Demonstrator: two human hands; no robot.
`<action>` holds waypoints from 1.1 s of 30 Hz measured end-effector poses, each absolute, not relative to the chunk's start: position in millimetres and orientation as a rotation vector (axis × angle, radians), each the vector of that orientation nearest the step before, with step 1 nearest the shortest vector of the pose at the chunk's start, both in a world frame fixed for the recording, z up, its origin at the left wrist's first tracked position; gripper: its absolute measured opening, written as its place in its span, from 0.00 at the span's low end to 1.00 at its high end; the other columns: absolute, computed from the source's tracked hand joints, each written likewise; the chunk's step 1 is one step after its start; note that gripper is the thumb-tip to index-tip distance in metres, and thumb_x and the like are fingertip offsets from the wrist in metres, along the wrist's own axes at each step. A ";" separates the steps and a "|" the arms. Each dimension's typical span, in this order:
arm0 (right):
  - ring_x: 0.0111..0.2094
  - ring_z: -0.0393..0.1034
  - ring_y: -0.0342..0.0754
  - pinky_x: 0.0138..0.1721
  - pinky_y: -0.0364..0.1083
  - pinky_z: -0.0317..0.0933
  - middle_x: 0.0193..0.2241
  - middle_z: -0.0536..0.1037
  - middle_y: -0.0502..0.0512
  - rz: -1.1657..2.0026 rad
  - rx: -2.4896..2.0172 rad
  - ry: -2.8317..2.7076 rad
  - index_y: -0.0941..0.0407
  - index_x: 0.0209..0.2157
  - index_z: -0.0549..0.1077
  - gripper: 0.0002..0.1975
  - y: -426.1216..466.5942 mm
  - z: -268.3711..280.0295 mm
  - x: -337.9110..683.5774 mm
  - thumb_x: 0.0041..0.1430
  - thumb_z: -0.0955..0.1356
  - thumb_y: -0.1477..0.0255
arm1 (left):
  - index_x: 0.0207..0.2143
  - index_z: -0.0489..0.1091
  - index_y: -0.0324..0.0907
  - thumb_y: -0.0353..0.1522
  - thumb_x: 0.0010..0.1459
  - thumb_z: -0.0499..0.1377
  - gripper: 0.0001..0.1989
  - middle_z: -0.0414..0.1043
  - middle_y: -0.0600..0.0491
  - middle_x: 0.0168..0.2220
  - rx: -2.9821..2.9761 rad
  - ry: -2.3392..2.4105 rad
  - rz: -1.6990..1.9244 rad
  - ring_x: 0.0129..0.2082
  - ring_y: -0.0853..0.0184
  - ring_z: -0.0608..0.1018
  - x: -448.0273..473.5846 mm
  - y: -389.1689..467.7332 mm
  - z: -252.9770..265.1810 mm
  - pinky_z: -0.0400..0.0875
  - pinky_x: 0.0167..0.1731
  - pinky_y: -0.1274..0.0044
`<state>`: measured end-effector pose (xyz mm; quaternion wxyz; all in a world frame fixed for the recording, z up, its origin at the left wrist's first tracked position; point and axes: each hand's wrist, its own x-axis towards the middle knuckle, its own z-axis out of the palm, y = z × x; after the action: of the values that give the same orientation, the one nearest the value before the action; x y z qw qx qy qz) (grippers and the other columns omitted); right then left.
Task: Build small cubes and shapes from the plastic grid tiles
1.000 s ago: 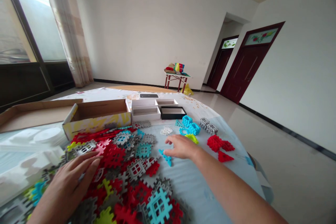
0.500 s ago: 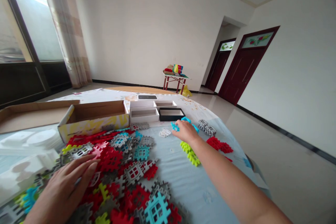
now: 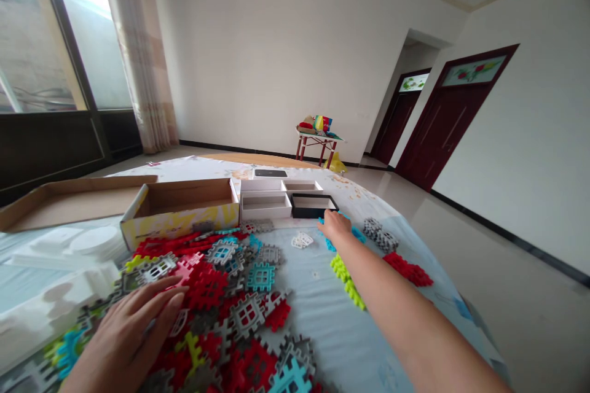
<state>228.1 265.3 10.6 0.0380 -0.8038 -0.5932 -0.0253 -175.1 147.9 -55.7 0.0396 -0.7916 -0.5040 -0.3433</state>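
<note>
My left hand [image 3: 131,331] rests with stretched fingers on a heap of toothed plastic building blocks, close to a red block [image 3: 207,287]. My right hand [image 3: 337,225] reaches out to the right side, its fingers curled down on blue building blocks [image 3: 357,234]; its fingertips are partly hidden. Just nearer lie green blocks [image 3: 343,273] in a row, under the forearm's left edge. Further right are stacked grey blocks [image 3: 380,234] and a group of red blocks [image 3: 408,269]. A few small white pieces [image 3: 302,240] lie left of my right hand.
Behind the heap stand an open cardboard box [image 3: 179,221], its lid [image 3: 78,199], small white boxes [image 3: 266,204] and a black-rimmed box [image 3: 314,212]. White moulded pieces [image 3: 59,295] lie at left. A small side table [image 3: 318,135] stands by the wall.
My right hand has lowered a blue block from the left onto the blue group. The left hand stays on the heap. The view has turned slightly left.
</note>
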 end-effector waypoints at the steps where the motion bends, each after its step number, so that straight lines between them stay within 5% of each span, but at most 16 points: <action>1: 0.47 0.67 0.57 0.40 0.49 0.59 0.44 0.73 0.65 -0.106 -2.444 -1.828 0.58 0.45 0.69 0.17 264.3 10.3 229.9 0.55 0.63 0.66 | 0.45 0.67 0.56 0.45 0.57 0.46 0.17 0.68 0.56 0.50 -2.428 -1.550 -1.045 0.49 0.62 0.70 -174.4 147.5 -55.4 0.63 0.49 0.67; 8: 0.43 0.69 0.51 0.39 0.45 0.59 0.40 0.76 0.59 -0.154 -2.254 -1.967 0.55 0.39 0.73 0.11 252.2 18.0 235.9 0.56 0.62 0.72 | 0.45 0.68 0.53 0.45 0.57 0.47 0.18 0.71 0.55 0.47 -2.429 -1.521 -1.010 0.46 0.64 0.72 -166.6 144.5 -42.3 0.66 0.47 0.70; 15: 0.39 0.70 0.44 0.38 0.40 0.58 0.37 0.77 0.50 0.017 -1.822 -2.202 0.51 0.41 0.72 0.13 210.1 21.3 185.3 0.56 0.62 0.66 | 0.41 0.71 0.53 0.47 0.56 0.48 0.17 0.73 0.56 0.44 -2.388 -1.547 -1.020 0.44 0.64 0.74 -157.5 137.7 -26.1 0.69 0.44 0.70; 26: 0.41 0.70 0.51 0.39 0.45 0.60 0.36 0.78 0.58 0.022 -2.074 -1.998 0.55 0.36 0.75 0.11 233.2 18.5 218.5 0.51 0.64 0.75 | 0.43 0.70 0.51 0.45 0.57 0.48 0.18 0.72 0.54 0.47 -2.450 -1.571 -1.023 0.47 0.64 0.72 -160.9 138.4 -27.7 0.65 0.48 0.70; 33: 0.37 0.71 0.44 0.39 0.40 0.61 0.35 0.78 0.52 0.241 -1.727 -2.186 0.54 0.39 0.74 0.11 202.6 12.3 176.3 0.54 0.65 0.68 | 0.42 0.69 0.50 0.44 0.57 0.47 0.17 0.72 0.56 0.46 -2.435 -1.576 -1.011 0.46 0.65 0.73 -154.9 134.2 -20.5 0.65 0.48 0.72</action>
<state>176.3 202.6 12.3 0.1719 -0.6085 -0.7700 0.0847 -154.9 134.2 -20.5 0.0351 -0.7922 -0.5127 -0.3291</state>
